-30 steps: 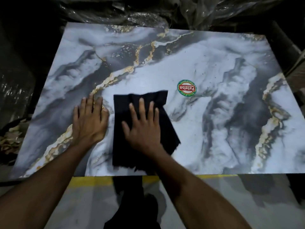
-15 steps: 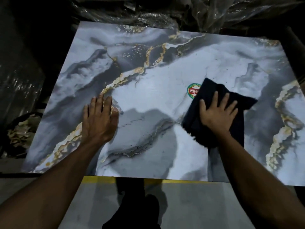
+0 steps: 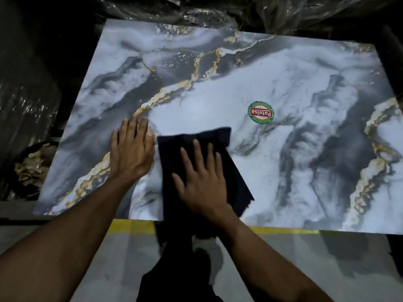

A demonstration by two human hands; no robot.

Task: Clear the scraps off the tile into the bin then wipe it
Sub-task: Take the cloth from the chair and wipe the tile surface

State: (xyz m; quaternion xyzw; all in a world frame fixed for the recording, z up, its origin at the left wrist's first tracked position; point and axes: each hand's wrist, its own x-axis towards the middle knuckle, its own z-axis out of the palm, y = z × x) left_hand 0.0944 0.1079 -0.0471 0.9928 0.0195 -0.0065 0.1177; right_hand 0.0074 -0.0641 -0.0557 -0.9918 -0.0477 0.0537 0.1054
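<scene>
The tile (image 3: 218,101) lies flat with no loose scraps visible on its surface, and the bin (image 3: 32,168) at its left edge holds scraps, so the clearing step appears complete. The right hand (image 3: 202,182), fingers spread, presses the black cloth (image 3: 196,140) onto the near-centre of the tile; the left hand (image 3: 130,149) rests flat just beside it. Wiping appears under way, with the far and right areas judged outstanding.

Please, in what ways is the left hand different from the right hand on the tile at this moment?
The left hand lies bare on the marble tile, while the right hand presses a black cloth onto it. The left hand's fingers lie close together; the right hand's fingers are spread. The left hand sits nearer the tile's left edge, the right hand nearer its middle. Both are flat, palm down.
</scene>
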